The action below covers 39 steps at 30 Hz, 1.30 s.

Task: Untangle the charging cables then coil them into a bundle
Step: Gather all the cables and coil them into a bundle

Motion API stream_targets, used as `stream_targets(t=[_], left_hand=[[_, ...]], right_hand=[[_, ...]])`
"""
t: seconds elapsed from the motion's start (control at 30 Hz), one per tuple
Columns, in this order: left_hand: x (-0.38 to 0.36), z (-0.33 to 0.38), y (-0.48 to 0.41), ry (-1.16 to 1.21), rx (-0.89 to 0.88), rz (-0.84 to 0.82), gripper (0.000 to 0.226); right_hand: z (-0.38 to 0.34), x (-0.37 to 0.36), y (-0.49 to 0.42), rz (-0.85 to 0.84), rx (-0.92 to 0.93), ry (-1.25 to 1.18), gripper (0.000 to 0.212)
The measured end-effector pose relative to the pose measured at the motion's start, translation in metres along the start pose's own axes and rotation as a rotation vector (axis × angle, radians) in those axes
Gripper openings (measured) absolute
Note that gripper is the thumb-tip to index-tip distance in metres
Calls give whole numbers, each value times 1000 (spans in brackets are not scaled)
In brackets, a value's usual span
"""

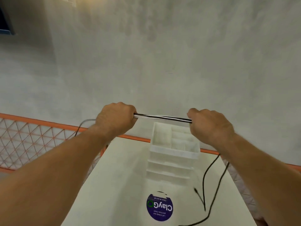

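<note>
A twisted run of black and white charging cables (162, 117) is stretched taut and nearly level between my two fists, raised above the white table (120, 185). My left hand (116, 119) grips the left end in a closed fist. My right hand (210, 126) grips the right end the same way. Black cable tails (206, 170) hang down from under my right wrist onto the table, one ending in a plug (196, 190). A thin grey cable (81, 125) loops out from behind my left hand.
A clear plastic drawer organiser (174, 154) stands on the table just under the stretched cables. A round purple "ClayGo" sticker (159, 207) lies near the table's front. An orange-framed mesh rail (31, 136) runs behind the table, below a grey wall.
</note>
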<state>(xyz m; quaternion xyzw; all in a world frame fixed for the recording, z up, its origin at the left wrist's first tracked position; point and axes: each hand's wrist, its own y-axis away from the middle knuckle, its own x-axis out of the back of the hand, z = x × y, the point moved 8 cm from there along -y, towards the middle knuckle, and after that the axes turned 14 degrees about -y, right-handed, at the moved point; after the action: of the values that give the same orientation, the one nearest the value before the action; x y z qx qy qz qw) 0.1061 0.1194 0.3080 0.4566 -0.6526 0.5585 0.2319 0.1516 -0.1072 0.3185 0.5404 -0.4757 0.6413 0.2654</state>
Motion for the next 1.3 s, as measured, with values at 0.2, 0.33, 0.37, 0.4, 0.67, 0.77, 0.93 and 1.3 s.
stream_targets(t=[0.2, 0.33, 0.37, 0.4, 0.67, 0.77, 0.93, 1.3], left_hand=[[-28, -25, 16, -6, 56, -122, 20], [-32, -23, 16, -19, 50, -138, 19], [-31, -23, 14, -20, 55, -128, 20], [-28, -22, 12, -13, 63, -114, 22], [31, 38, -13, -50, -29, -28, 20], [43, 79, -14, -112, -147, -65, 14], [41, 118, -11, -219, -291, -125, 21], [49, 62, -9, -261, -292, 63, 23]], right_hand=[[78, -16, 20, 4, -202, 59, 21], [99, -20, 26, 11, -261, 48, 25], [103, -20, 25, 20, -271, 52, 25], [107, -20, 24, 27, -282, 53, 24], [108, -105, 50, -404, -388, -535, 55], [51, -113, 60, -526, -347, -932, 117], [-22, -59, 32, -332, -102, -1194, 76], [-59, 0, 11, -27, 132, -225, 33]])
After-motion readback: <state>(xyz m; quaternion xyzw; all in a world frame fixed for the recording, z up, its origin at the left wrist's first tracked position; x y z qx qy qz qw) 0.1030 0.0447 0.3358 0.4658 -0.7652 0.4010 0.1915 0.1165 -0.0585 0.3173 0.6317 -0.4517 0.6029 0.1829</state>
